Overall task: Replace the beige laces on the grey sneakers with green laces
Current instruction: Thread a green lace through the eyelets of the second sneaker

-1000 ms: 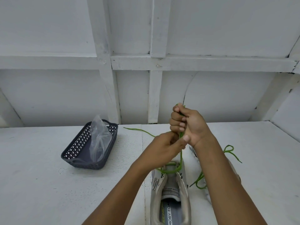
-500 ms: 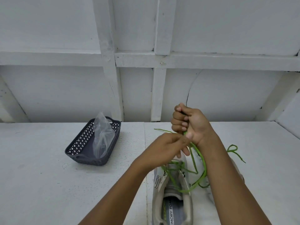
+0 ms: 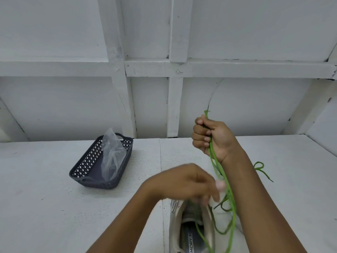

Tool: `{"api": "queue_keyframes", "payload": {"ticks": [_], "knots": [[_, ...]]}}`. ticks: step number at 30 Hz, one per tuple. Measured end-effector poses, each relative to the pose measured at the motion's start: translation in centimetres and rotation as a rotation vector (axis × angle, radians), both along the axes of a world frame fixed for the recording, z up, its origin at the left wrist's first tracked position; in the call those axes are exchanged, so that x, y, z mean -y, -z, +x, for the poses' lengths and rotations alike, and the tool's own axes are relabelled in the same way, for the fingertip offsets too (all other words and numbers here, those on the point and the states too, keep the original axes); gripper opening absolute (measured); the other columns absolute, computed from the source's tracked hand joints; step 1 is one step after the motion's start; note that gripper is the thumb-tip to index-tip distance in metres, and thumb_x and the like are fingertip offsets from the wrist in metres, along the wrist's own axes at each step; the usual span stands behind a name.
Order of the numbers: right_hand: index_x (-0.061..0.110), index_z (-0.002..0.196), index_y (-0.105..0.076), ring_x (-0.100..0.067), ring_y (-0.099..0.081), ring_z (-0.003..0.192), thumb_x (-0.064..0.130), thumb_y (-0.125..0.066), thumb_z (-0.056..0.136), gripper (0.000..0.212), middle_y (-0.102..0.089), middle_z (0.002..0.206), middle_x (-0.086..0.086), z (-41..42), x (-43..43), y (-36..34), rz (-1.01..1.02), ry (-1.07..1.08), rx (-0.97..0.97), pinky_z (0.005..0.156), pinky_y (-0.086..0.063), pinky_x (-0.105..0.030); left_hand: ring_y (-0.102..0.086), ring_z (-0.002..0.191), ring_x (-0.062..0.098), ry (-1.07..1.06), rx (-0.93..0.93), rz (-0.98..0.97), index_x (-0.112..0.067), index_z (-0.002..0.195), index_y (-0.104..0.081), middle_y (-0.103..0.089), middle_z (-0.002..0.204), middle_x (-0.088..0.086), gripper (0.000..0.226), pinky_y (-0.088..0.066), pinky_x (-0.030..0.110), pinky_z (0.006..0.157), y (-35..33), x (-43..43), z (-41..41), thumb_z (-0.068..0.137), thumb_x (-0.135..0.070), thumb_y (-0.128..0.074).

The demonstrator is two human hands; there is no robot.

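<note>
Lifting your right hand (image 3: 215,139) clear of the left, you carried the thin green cord lace (image 3: 216,164) up with it. A second before, both hands had met just above the pale grey mesh sneaker (image 3: 175,225).

— And you kept those fingers clenched round the doubled strands, the tip poking out above your fist. From there the lace hung slack down into the sneaker's opening, where before you had drawn it taut.

— Your left hand (image 3: 187,181) dropped low over the sneaker's tongue, above the white tabletop (image 3: 45,198). Motion smeared it, so I could not tell whether its fingers held anything.

— My reading: you had pulled a length through and were going back for the next eyelet, so this sneaker was only partly laced. A green bow (image 3: 259,166) showed past your right forearm, likely the other sneaker's, already done.

— The dark perforated plastic basket (image 3: 85,167) and its clear plastic bag (image 3: 112,154) sat untouched to your left.
</note>
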State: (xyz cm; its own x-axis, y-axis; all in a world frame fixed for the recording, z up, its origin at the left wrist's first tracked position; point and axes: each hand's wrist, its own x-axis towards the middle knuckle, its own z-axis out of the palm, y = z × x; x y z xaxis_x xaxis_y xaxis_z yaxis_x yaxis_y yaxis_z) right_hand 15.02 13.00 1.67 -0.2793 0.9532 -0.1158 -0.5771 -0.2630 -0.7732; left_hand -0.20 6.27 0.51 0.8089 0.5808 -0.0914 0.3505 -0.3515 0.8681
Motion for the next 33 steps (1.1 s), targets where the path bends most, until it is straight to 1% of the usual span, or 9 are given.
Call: {"api": "queue_keyframes", "payload": {"ticks": [3,6,10,13,19,23,26,30,33], "knots": [[0.015,0.074,-0.042,-0.007,-0.023,0.037,0.030,-0.033,0.106,0.036,-0.026,0.048,0.006,-0.4,0.4,0.2,0.033,0.025,0.027,0.035,-0.025,-0.018,-0.048,0.054,0.006,-0.307,0.097,-0.038,-0.013,0.092,-0.075,-0.068,0.069,-0.005,0.055,-0.040,0.023,0.059,0.5,-0.9,0.5,0.095,-0.060,-0.048],[0.014,0.075,-0.042,-0.007,-0.024,0.038,0.030,-0.033,0.106,0.036,-0.026,0.049,0.006,-0.8,0.4,0.1,0.046,0.009,0.021,0.035,-0.026,-0.019,-0.044,0.040,-0.003,-0.420,0.087,0.032,-0.003,0.078,-0.068,-0.063,0.055,-0.012,0.054,-0.034,0.017,0.052,0.8,-0.5,2.0,0.098,-0.051,-0.052],[0.014,0.075,-0.042,-0.007,-0.025,0.038,0.031,-0.033,0.105,0.036,-0.026,0.049,0.006,-1.0,0.4,0.0,0.072,-0.032,0.010,0.035,-0.026,-0.018,-0.047,0.045,-0.001,-0.496,0.235,0.048,-0.007,0.078,-0.069,-0.057,0.052,-0.011,0.039,-0.034,0.015,0.052,1.8,-0.5,2.2,0.099,-0.038,-0.057],[0.014,0.074,-0.042,-0.007,-0.026,0.038,0.030,-0.032,0.105,0.036,-0.028,0.048,0.006,-0.6,0.4,-0.2,0.065,-0.052,-0.007,0.035,-0.026,-0.018,-0.047,0.051,0.005,-0.346,0.239,0.058,-0.017,0.070,-0.067,-0.053,0.054,-0.008,0.033,-0.038,0.019,0.056,1.9,-0.2,1.5,0.098,-0.032,-0.060],[0.015,0.071,-0.042,-0.006,-0.026,0.036,0.031,-0.033,0.103,0.036,-0.026,0.047,0.006,-0.1,0.4,-0.6,0.073,-0.090,0.001,0.033,-0.023,-0.016,-0.036,0.048,0.009,0.167,-0.184,0.206,-0.018,0.055,-0.046,-0.037,0.049,-0.002,0.047,-0.029,0.020,0.050,1.5,1.1,0.8,0.096,-0.030,-0.064],[0.016,0.073,-0.041,-0.005,-0.025,0.038,0.033,-0.037,0.100,0.032,-0.026,0.048,0.006,-0.3,0.7,0.1,0.104,-0.118,0.036,0.035,-0.021,-0.017,-0.041,0.052,0.009,0.314,-0.279,0.173,-0.015,0.068,-0.069,-0.050,0.054,-0.002,0.031,-0.033,0.022,0.055,0.4,0.5,0.2,0.094,-0.031,-0.067],[0.015,0.073,-0.040,-0.005,-0.024,0.038,0.033,-0.040,0.097,0.029,-0.026,0.048,0.007,-0.3,0.7,0.1,0.125,-0.123,0.032,0.035,-0.020,-0.017,-0.042,0.054,0.009,0.467,-0.368,0.136,-0.017,0.068,-0.067,-0.053,0.059,0.003,0.029,-0.034,0.024,0.057,0.1,0.5,0.4,0.095,-0.029,-0.066],[0.016,0.073,-0.041,-0.005,-0.024,0.038,0.035,-0.039,0.096,0.030,-0.026,0.048,0.007,-0.2,0.8,-0.2,0.157,-0.129,0.051,0.036,-0.018,-0.017,-0.045,0.058,0.012,0.405,-0.307,0.104,-0.006,0.075,-0.067,-0.057,0.066,0.012,0.032,-0.037,0.026,0.061,0.1,0.1,0.2,0.095,-0.031,-0.066],[0.015,0.073,-0.042,-0.005,-0.023,0.039,0.037,-0.038,0.097,0.033,-0.025,0.048,0.007,0.1,1.2,-0.1,0.182,-0.133,0.105,0.036,-0.020,-0.017,-0.053,0.062,0.002,0.208,-0.099,0.034,-0.008,0.102,-0.073,-0.067,0.070,-0.008,0.020,-0.041,0.017,0.063,-0.2,-1.4,-1.6,0.096,-0.025,-0.065]]}}
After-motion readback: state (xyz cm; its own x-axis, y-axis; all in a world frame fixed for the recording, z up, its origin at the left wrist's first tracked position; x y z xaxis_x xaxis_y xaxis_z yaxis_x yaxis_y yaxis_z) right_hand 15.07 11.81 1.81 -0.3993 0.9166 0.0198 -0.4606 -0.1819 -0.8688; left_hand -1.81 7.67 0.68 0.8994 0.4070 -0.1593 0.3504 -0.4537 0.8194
